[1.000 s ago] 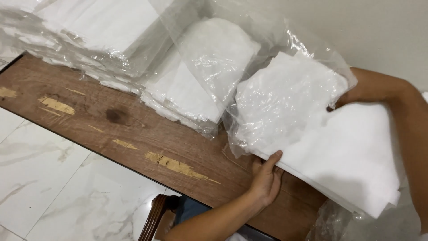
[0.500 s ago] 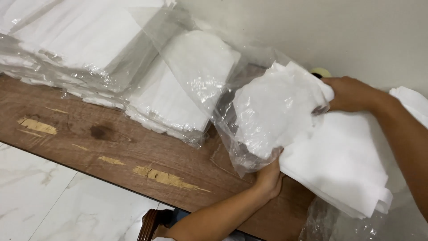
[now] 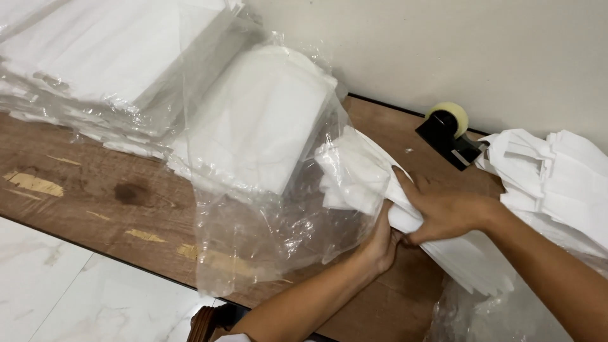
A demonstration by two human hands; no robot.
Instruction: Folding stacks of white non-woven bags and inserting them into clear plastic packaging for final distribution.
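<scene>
White is seen on the folded cloth stack [image 3: 373, 180], clear on the thin plastic bag [image 3: 253, 234], brown wood grain on the table [image 3: 95, 190], black on the tape dispenser [image 3: 446, 136].

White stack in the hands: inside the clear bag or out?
Partly in. The white stack has its front end inside the clear bag; the rest trails out past both hands, left and right.

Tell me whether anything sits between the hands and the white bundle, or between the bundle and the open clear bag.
Nothing visible does. The right hand and left hand both grip the white bundle directly. Its leading end already lies at the mouth of the clear bag. The tape dispenser stands off behind, near the wall.
</scene>
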